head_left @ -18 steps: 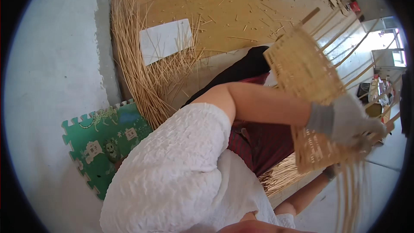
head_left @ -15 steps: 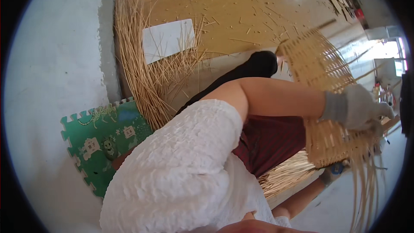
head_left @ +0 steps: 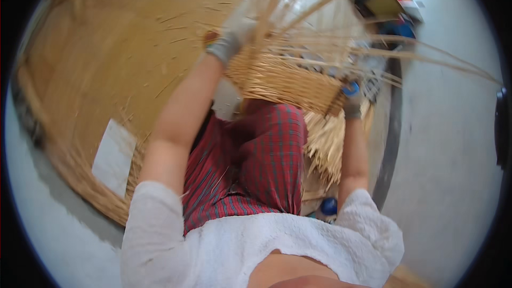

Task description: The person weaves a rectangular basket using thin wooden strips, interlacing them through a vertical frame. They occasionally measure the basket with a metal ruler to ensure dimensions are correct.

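A partly woven wicker basket [head_left: 290, 77] is tilted above my knees, with long loose strips [head_left: 320, 2] fanning out from its far side. My left hand [head_left: 240, 29], in a grey glove, is at the basket's left side by the upright strips; motion blur and the strips hide its fingers. At the right corner, my right hand [head_left: 350, 101], also gloved, is closed on the basket's edge. A round blue patch [head_left: 350, 88] shows on that hand.
Bundled pale strips [head_left: 322, 138] lie under the basket's right side. A white board [head_left: 114, 154] and long reeds [head_left: 80, 173] are at the left. Scraps dot the brown floor [head_left: 122, 53]. A blue ball-like object [head_left: 329, 206] sits by my right elbow; boxes [head_left: 386, 5] stand far right.
My view has swung round, bringing the basket from the right side to the middle. My right hand has come into plainer sight at its corner. The left arm now reaches forward.
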The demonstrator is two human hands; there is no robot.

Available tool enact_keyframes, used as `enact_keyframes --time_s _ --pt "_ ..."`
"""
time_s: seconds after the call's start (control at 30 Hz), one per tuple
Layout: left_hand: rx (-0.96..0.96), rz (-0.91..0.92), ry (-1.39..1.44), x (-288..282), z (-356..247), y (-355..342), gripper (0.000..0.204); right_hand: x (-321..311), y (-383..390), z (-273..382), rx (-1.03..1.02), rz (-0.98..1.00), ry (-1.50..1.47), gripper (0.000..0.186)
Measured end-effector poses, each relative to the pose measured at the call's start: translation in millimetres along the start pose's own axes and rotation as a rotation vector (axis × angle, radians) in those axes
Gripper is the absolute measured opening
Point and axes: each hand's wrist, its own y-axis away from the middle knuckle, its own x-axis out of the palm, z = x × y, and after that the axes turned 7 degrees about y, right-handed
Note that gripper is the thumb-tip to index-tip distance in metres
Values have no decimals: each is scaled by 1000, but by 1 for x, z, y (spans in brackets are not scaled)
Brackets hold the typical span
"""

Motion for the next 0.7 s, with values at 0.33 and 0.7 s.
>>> enact_keyframes --time_s 0.33,0.7 --pt "554 -234 -622 -19 55 55 32 30 21 32 227 124 -237 49" --pt "616 -80 -431 -37 62 85 28 53 61 51 191 131 -253 51"
